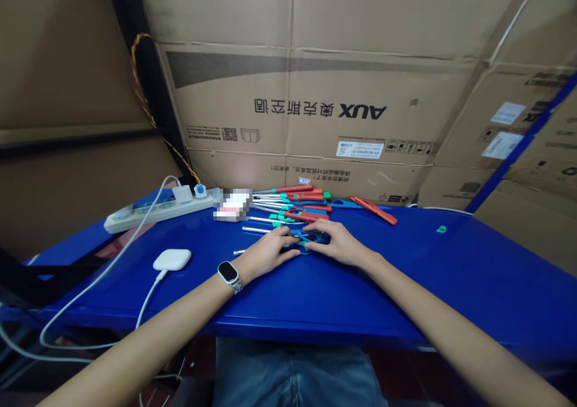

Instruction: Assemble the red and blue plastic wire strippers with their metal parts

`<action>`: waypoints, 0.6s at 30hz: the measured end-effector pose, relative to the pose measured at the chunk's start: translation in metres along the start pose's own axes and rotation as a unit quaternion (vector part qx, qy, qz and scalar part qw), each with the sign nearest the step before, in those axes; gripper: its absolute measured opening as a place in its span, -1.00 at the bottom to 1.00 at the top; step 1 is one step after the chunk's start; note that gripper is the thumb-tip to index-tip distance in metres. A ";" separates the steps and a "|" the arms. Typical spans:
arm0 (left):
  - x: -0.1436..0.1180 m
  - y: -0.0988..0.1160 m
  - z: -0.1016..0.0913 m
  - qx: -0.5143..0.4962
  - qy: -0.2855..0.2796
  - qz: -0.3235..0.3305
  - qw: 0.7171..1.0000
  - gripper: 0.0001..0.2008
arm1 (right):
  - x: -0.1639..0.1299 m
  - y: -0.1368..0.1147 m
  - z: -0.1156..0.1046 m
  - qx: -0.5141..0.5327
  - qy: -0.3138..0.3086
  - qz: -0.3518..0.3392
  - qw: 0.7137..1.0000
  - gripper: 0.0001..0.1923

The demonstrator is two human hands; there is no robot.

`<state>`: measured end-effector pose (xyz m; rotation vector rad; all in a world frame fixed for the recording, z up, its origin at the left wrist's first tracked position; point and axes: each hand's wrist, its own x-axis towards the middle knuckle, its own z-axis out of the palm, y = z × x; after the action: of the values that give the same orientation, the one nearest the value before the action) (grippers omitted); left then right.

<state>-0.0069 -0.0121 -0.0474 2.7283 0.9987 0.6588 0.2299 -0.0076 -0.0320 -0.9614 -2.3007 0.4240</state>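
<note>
Both hands, left hand (265, 253) and right hand (336, 243), pinch a blue tool (303, 243). I fear it slipping into the screwdriver pile (291, 205) just behind.

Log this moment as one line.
left hand: on blue tool | right hand: same tool | behind: tool pile | surface: blue table

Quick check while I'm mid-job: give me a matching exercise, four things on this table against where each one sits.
Things:
1. power strip
2. white case
3. small green piece
4. blue tool

Places:
A. alone, far right of the table
B. under both hands
C. back left edge, plugs in it
D. left of the watch wrist, on a cable

Pairs: 1-C, 2-D, 3-A, 4-B
</note>
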 end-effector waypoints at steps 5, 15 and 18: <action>-0.001 -0.004 0.000 -0.013 0.030 -0.011 0.999 -0.68 | 0.000 0.004 0.004 0.001 -0.014 0.003 1.000 -0.64; -0.003 -0.008 -0.012 0.104 -0.018 0.061 0.993 -0.60 | 0.003 -0.004 0.001 -0.007 -0.026 0.027 0.999 -0.65; -0.003 -0.006 -0.011 0.104 -0.016 0.030 0.994 -0.61 | 0.006 -0.005 0.000 -0.007 -0.023 0.018 1.000 -0.68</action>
<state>-0.0169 -0.0096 -0.0404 2.9497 1.0357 0.5454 0.2240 -0.0063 -0.0270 -1.0116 -2.3330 0.4498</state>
